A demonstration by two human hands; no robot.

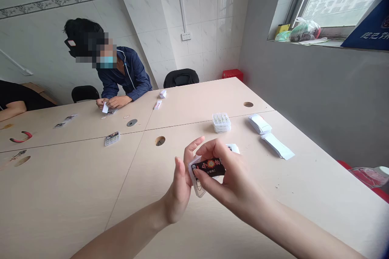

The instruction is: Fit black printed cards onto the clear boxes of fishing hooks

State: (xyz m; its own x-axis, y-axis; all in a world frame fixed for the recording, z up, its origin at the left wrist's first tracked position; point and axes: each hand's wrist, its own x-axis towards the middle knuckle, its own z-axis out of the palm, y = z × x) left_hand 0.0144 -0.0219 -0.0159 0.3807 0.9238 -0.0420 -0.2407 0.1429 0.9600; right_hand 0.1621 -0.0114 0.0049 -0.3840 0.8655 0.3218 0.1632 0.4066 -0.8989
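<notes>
Forearms (121, 236) reach in over the table (60, 198). Left hand (179, 186) and right hand (232, 174) pinch a clear plastic case (197, 182) between them, black label (209, 168) showing, held above the surface. Stack of clear cases (221, 123) lies ahead, white paper packets (259, 124) to its right.

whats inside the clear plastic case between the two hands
A black printed card with a red and yellow starburst lies inside the clear plastic case. The left hand and right hand cover much of the case, so whatever lies behind the card cannot be seen.
</notes>
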